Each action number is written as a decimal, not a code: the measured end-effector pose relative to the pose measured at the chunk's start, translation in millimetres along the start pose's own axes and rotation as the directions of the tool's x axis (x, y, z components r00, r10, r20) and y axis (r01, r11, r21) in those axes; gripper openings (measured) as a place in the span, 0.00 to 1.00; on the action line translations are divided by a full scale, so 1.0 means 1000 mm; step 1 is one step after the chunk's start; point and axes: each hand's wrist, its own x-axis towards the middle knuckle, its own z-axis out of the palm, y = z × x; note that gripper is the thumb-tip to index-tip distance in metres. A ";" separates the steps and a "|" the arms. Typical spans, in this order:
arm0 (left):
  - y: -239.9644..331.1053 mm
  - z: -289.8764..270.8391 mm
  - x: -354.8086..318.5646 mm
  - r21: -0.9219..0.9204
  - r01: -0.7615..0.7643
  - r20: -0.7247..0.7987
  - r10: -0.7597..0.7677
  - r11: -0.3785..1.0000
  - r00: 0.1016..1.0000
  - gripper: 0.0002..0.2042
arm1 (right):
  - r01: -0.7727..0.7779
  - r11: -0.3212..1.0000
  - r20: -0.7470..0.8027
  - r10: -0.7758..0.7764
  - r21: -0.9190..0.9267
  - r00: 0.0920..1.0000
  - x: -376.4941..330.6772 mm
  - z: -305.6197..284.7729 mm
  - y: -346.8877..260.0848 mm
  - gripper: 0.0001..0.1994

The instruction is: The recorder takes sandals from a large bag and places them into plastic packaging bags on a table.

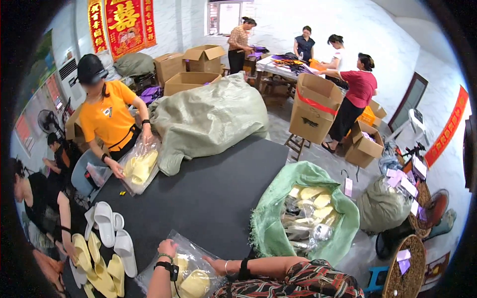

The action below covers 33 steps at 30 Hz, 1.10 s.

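Count, hands: two. Left grip (167, 247) has its fingers curled closed on the upper edge of one clear bag (186, 243); right grip (216, 265) is at the bag's right side, its finger closure unclear. The bag lies at the near edge of the table (208, 184), with at least two bagged yellow slippers (195, 284) inside.

Count, loose on the table's left: white slippers (103, 218), at least four; loose yellow slippers (102, 282), at least four, some overlapping. Other people: seven in view. Cartons: at least six.

Surface: dark, matte, flat. Room: pale marbled walls, grey floor (281, 121), red hangings (125, 25) at upper left, a red banner (447, 126) at right.

Surroundings: a green sack (268, 211) stands open just beside the table's right edge, holding packed yellow slippers (323, 200), too jumbled to count. Across the table, a worker in orange (114, 109) handles a second clear bag (140, 169) with yellow slippers. A worker in black (42, 198) reaches to the loose pile.

Obstructions: the left forearm covers part of the bag; a bulky grey sack (213, 111) hides the table's far edge; a tall carton (313, 116) partly blocks the far table (283, 67).
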 end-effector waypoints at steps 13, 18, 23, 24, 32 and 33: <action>-0.016 -0.005 0.023 -0.305 -0.226 -0.252 0.151 0.925 0.956 0.05 | -0.022 0.998 0.171 0.012 0.059 0.985 0.013 0.002 0.029 0.59; -0.019 -0.016 0.001 -0.499 -0.292 -0.442 0.050 0.816 0.896 0.11 | 0.013 0.975 0.069 0.003 -0.222 0.998 -0.022 -0.023 -0.033 0.58; -0.046 -0.057 -0.070 -0.389 -0.301 -0.568 0.030 0.871 0.823 0.11 | 0.151 0.568 -0.242 -0.556 -0.809 0.795 -0.008 -0.012 -0.050 0.50; -0.061 -0.056 -0.087 -0.389 -0.247 -0.583 -0.030 0.887 0.812 0.11 | 0.217 0.489 -0.168 -0.627 -0.845 0.761 -0.007 -0.015 -0.062 0.46; -0.163 -0.025 -0.226 -0.466 0.211 -0.624 -0.489 0.859 0.609 0.07 | 0.167 0.547 0.136 -0.098 -0.820 0.986 0.023 -0.014 -0.067 0.63; -0.169 -0.020 -0.241 -0.469 0.251 -0.620 -0.519 0.847 0.588 0.06 | 0.153 0.567 0.137 -0.070 -0.810 0.988 0.025 -0.014 -0.063 0.67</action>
